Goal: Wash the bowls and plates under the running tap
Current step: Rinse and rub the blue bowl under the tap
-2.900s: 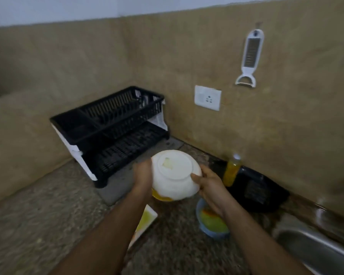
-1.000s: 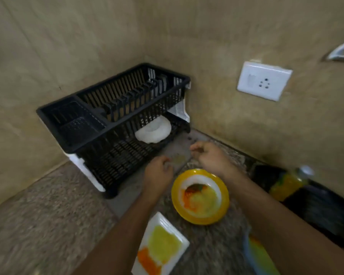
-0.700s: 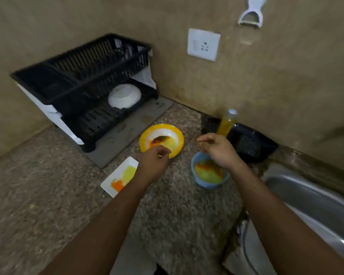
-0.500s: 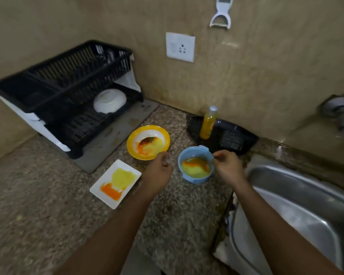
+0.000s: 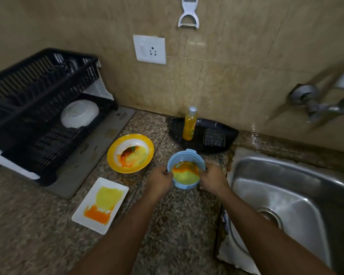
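Drying rack (image 5: 28, 108): black, far left of the worktop; one white bowl (image 5: 79, 114) lies upturned on its lower tier, apparently already washed.
White plate (image 5: 100, 205): rectangular, near left, flat on the worktop (image 5: 177, 235), smeared yellow and orange.
Yellow bowl (image 5: 130, 153): just beyond the plate, upright, with orange and yellow residue inside.
Left hand (image 5: 160, 180): its grip is curled round the left rim of the blue bowl.
Blue bowl (image 5: 186, 169): centre of the worktop, between the two hands and just left of the sink; whether it rests on the surface or is slightly raised cannot be told. Yellow-orange residue coats its inside.
Handling, judged: a small, stiff, light bowl, probably plastic; greasy residue could make the inner wall slippery, so the outer rim and small side lugs are the safer hold, as taken here.
Right hand (image 5: 213, 179): its grip pinches the right rim of the blue bowl.
Soap bottle (image 5: 189, 124): stands upright in a black tray (image 5: 230, 135) beyond the bowl, beside a dark scrubber (image 5: 214, 139).
Sink (image 5: 298, 195): steel, right, basin bare.
Tap (image 5: 326, 108): on the far right wall; no stream of water is visible.
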`<state>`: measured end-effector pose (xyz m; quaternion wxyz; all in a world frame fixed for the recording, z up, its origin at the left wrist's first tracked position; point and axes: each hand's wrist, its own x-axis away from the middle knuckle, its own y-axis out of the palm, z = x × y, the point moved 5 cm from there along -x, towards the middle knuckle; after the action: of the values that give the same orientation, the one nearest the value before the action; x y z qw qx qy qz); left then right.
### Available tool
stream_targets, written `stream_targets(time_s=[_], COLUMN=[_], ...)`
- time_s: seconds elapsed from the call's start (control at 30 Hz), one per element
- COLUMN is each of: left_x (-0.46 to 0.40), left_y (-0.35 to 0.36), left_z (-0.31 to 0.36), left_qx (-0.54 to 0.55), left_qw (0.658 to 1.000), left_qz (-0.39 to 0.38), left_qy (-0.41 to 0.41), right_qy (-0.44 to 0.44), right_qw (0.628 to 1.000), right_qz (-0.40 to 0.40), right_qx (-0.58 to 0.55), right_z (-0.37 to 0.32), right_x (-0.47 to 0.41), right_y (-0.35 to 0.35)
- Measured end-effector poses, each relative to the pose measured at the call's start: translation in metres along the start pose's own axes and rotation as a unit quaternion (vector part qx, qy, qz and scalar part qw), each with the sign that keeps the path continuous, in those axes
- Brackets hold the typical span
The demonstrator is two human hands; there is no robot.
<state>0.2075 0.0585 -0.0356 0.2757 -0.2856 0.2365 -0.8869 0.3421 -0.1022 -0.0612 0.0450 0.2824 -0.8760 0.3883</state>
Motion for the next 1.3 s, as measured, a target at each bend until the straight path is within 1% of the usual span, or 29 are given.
stream_targets(time_s=[0.07,0.23,0.27,0.33,0.4,0.43,0.5,0.57,0.6,0.63,0.7,0.73,0.77,0.8,0.93,1.0,1.13,1.3], left_x=[0.004,0.011,0.014,0.024,0.033,0.037,0.044,0.051,0.054,0.056,0.061,0.063,0.064,0.065,0.064,0.059,0.051,0.046], left_y=[0.002,0.032,0.042,0.067,0.097,0.111,0.140,0.165,0.175,0.185,0.201,0.207,0.213,0.217,0.228,0.231,0.231,0.228], left_z=[0.007,0.043,0.056,0.085,0.109,0.120,0.139,0.154,0.162,0.169,0.184,0.191,0.196,0.201,0.216,0.220,0.224,0.228], left_qx=[0.009,0.140,0.167,0.211,0.239,0.246,0.261,0.275,0.276,0.272,0.270,0.273,0.277,0.280,0.277,0.259,0.236,0.239], left_qw=[1.000,0.990,0.985,0.972,0.956,0.950,0.944,0.942,0.943,0.945,0.946,0.945,0.944,0.944,0.945,0.950,0.956,0.956], left_qz=[0.003,-0.023,-0.042,-0.106,-0.170,-0.189,-0.199,-0.191,-0.184,-0.182,-0.180,-0.179,-0.178,-0.174,-0.171,-0.173,-0.166,-0.166], left_qy=[0.021,0.019,0.011,-0.010,-0.029,-0.031,-0.027,-0.025,-0.021,-0.016,-0.004,-0.001,0.001,0.002,0.011,0.024,0.045,0.044], right_qy=[0.004,0.021,0.018,0.027,0.040,0.045,0.052,0.063,0.069,0.074,0.070,0.064,0.058,0.055,0.042,0.058,0.086,0.070], right_qw=[1.000,0.996,0.996,0.994,0.991,0.988,0.983,0.979,0.975,0.968,0.934,0.918,0.908,0.905,0.915,0.915,0.911,0.908], right_qz=[0.013,0.059,0.067,0.078,0.081,0.086,0.093,0.099,0.123,0.180,0.326,0.376,0.404,0.415,0.401,0.396,0.399,0.413], right_qx=[-0.019,-0.056,-0.059,-0.070,-0.102,-0.116,-0.148,-0.166,-0.170,-0.162,-0.127,-0.109,-0.094,-0.075,0.026,0.047,0.054,-0.003], right_z=[-0.002,0.009,0.014,0.030,0.048,0.057,0.076,0.098,0.109,0.119,0.134,0.136,0.137,0.135,0.121,0.116,0.114,0.120], right_x=[0.017,0.051,0.057,0.068,0.078,0.082,0.087,0.089,0.089,0.090,0.092,0.090,0.086,0.079,0.050,0.038,0.029,0.025], right_y=[-0.016,-0.074,-0.088,-0.115,-0.139,-0.152,-0.178,-0.205,-0.222,-0.244,-0.296,-0.321,-0.342,-0.359,-0.394,-0.398,-0.398,-0.398])
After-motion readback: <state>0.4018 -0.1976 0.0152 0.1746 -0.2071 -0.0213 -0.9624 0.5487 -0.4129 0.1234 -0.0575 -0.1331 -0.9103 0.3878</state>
